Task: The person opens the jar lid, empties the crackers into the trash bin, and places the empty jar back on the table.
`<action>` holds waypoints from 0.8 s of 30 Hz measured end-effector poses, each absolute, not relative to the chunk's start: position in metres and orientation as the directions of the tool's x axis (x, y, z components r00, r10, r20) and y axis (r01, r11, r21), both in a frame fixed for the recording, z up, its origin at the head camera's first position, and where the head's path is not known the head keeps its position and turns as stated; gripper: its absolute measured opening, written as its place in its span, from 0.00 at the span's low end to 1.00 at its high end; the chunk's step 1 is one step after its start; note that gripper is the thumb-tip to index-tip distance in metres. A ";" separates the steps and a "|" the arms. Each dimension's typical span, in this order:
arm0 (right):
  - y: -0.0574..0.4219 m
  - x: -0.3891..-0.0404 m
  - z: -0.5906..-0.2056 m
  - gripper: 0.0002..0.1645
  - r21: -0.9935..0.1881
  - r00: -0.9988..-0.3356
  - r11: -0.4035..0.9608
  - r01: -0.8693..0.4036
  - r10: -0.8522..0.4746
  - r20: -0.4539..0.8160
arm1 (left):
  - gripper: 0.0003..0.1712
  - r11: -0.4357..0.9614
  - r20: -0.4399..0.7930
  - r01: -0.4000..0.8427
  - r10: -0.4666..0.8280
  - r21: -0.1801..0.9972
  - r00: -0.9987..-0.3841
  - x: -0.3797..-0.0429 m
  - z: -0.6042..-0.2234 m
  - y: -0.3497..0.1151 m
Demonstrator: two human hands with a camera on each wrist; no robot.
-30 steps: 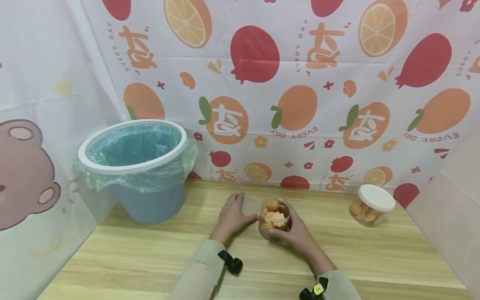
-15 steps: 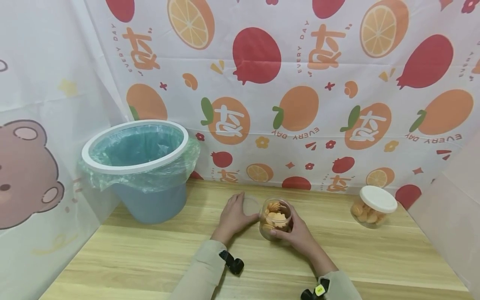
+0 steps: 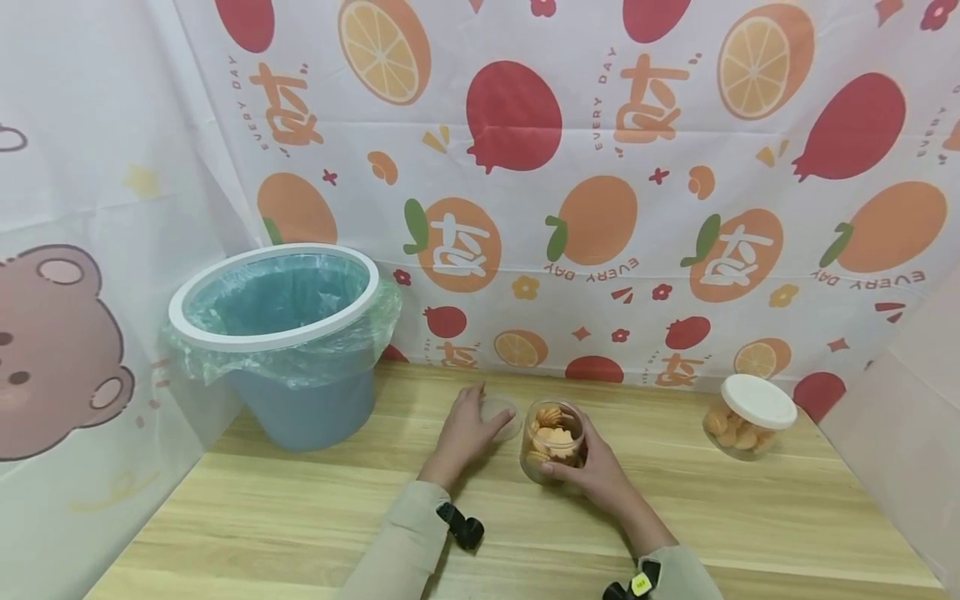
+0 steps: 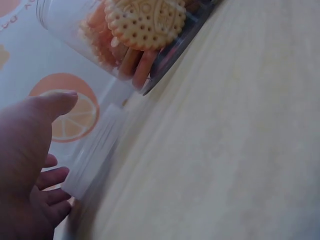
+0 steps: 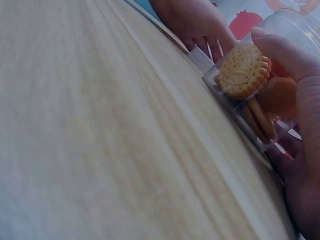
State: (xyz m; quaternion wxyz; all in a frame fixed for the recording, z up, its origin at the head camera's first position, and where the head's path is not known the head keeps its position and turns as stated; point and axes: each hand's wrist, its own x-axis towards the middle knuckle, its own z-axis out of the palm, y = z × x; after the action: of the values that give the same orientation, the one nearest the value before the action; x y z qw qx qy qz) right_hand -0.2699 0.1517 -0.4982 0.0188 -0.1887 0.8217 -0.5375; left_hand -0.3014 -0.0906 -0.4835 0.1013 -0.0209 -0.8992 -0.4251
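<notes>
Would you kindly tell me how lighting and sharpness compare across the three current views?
Head view: bright, fairly even light, though the translucent lid looks faint against the tabletop; left wrist view: dimmer, wood grain soft, the round biscuit's holes still legible; right wrist view: also dim, bluish at lower left, grain smeared, front biscuit fairly sharp.

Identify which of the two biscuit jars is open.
The held jar, in the right hand's grip: it is uncovered, whereas the other jar, farther right, wears a white lid.
</notes>
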 end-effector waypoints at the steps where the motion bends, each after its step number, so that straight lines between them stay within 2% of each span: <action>1: 0.152 -0.270 -0.498 0.56 -0.890 -0.927 0.352 -0.291 -0.332 0.172 | 0.46 0.633 0.201 0.126 -0.047 0.764 -0.979 -0.301 -0.483 -0.091; 15: 0.150 -0.268 -0.494 0.56 -0.876 -0.933 0.383 -0.294 -0.316 0.175 | 0.40 0.588 0.240 0.156 -0.066 0.794 -0.969 -0.291 -0.448 -0.092; 24: 0.150 -0.266 -0.494 0.56 -0.874 -0.934 0.386 -0.294 -0.312 0.176 | 0.38 0.625 0.300 0.217 -0.029 0.750 -0.954 -0.257 -0.410 -0.090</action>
State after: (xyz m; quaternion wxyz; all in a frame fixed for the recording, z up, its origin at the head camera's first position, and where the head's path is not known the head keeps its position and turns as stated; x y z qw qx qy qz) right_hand -0.2659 0.1499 -0.4943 0.0084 -0.1819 0.8326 -0.5231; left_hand -0.2567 -0.0901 -0.4095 0.1429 -0.0528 -0.8900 -0.4299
